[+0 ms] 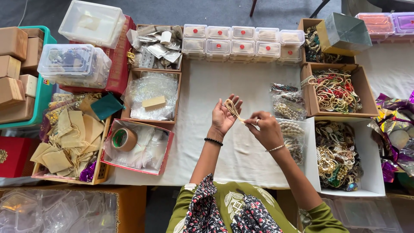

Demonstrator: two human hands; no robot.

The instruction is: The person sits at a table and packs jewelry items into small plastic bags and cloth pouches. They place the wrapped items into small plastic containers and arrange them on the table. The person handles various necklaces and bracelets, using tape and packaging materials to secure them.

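Head view looks down on a white cloth point(241, 86) covering the table. Above its middle, the left hand point(223, 115) is held palm up with fingers spread, a thin beaded strand point(233, 108) looped across the palm. The right hand point(266, 128) pinches the strand's lower end between thumb and forefinger, just beside the left palm. Bagged bead strings point(288, 105) lie right of the hands, near a cardboard box of necklaces point(334, 90). A tape roll point(124, 139) sits in a red tray point(138, 166) to the left.

Pink-lidded boxes point(391, 22) cut off top; chain point(233, 108) detail too small.
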